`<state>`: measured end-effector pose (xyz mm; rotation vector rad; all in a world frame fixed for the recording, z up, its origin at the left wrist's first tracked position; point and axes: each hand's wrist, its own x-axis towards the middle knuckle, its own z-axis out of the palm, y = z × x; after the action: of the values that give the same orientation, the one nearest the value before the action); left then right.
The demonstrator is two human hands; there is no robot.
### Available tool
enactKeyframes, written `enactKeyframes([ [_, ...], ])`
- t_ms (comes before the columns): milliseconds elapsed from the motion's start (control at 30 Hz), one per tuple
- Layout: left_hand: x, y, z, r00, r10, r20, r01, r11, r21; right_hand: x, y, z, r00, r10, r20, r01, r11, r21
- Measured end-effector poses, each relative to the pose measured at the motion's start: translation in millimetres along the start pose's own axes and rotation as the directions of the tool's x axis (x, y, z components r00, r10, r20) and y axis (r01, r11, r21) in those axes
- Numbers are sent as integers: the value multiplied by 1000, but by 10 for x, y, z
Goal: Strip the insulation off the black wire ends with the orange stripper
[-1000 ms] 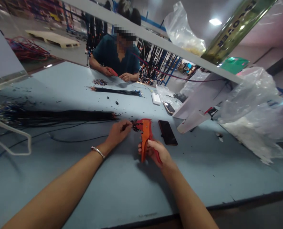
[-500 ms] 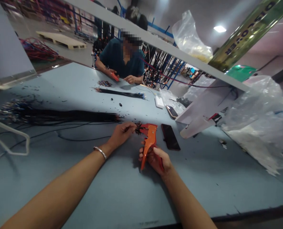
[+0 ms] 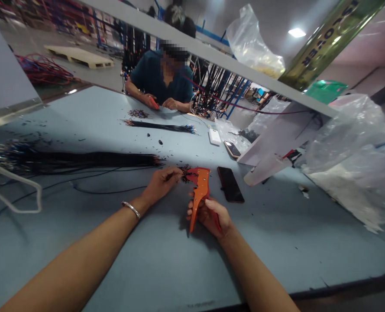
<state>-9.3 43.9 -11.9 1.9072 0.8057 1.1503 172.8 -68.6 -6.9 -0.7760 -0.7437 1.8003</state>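
My right hand (image 3: pixel 211 214) is wrapped round the handles of an orange and red wire stripper (image 3: pixel 201 184), its jaws pointing left. My left hand (image 3: pixel 162 182), fingers pinched, holds a thin dark cable (image 3: pixel 111 191) close to those jaws. The cable trails away leftward across the table; its tip is hard to make out against a heap of dark cut scraps (image 3: pixel 185 174) at the jaws. Just beyond my left hand lies a thick bundle of black cables (image 3: pixel 114 159) with bared ends.
A dark phone (image 3: pixel 230 184) lies right of the stripper. Across the table a person (image 3: pixel 161 82) holds a red tool, near a smaller cable bundle (image 3: pixel 160 126). A white wire frame (image 3: pixel 38 197) stands at left; plastic bags (image 3: pixel 351 164) fill the right side.
The view has shifted slightly, so most things sit a little further left. Both hands keep their hold, with the stripper and pinched fingers in nearly the same position.
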Motion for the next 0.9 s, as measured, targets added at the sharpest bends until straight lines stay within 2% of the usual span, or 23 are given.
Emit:
enactKeyframes([
  [400,2,40,4,999,3,41,-4,1000,5,-11,5,6,998,-1,56,3,999,-45],
  [900,13,82,-4,998,14,57,-15,1000,21,-15,7,70,998,10,-70,-14,998,-67],
])
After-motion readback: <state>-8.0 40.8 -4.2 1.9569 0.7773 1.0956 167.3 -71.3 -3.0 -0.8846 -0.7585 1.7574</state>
